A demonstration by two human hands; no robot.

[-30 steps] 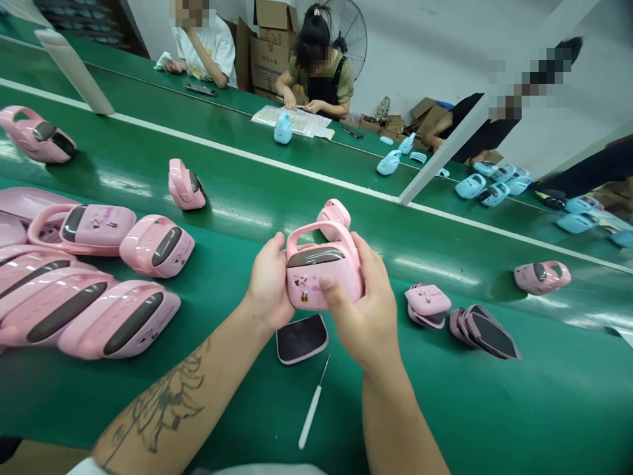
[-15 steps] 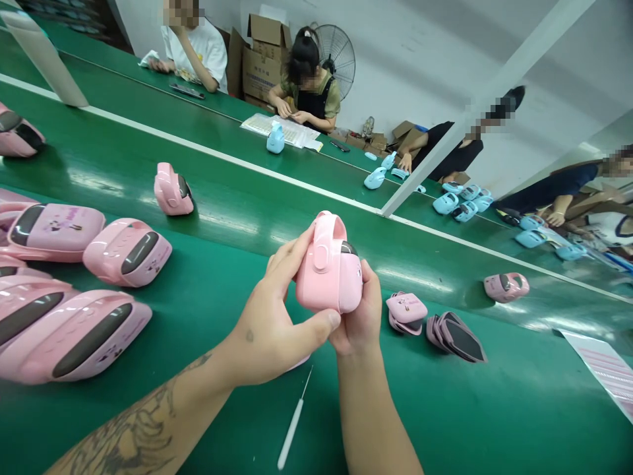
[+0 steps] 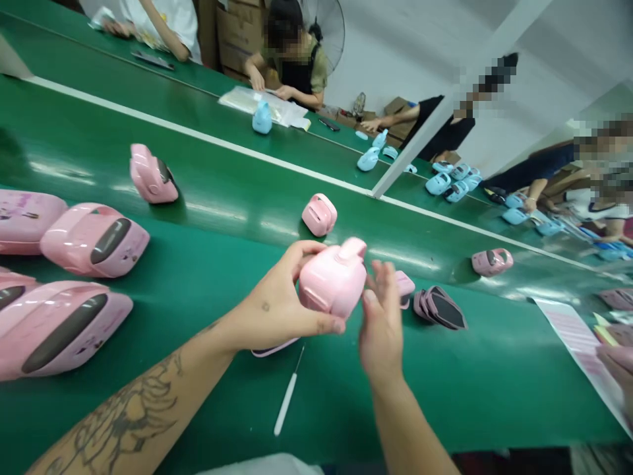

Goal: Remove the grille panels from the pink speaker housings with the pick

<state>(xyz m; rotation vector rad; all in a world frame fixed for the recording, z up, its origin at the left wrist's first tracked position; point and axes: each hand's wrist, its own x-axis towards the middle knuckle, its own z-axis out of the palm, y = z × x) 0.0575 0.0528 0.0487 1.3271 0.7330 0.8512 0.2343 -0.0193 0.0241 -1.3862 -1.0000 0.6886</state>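
My left hand (image 3: pixel 297 307) is wrapped round a pink plastic casing with a handle (image 3: pixel 332 280), held above the green bench and tilted so its smooth side faces me. Just right of it, my right hand (image 3: pixel 383 323) is open, its fingers raised and slightly blurred; I cannot tell whether they touch the casing. Below the hands lies a white-handled pick with a thin metal tip (image 3: pixel 287 402). Part of a flat pink-rimmed piece (image 3: pixel 274 348) shows under my left wrist. Beyond my right hand are a pink cover (image 3: pixel 405 285) and a stack of dark panels (image 3: pixel 440 308).
Several pink casings (image 3: pixel 79 323) stand at the left. On the belt (image 3: pixel 222 191) sit more pink casings (image 3: pixel 319 214). A printed sheet (image 3: pixel 568 343) lies at the right, near another person's hand (image 3: pixel 618 363). Across the belt, several people work by blue casings (image 3: pixel 438 183).
My right hand has come off the casing and opened. My left hand has turned the casing, hiding its dark window. Another pink casing now shows on the belt behind it.
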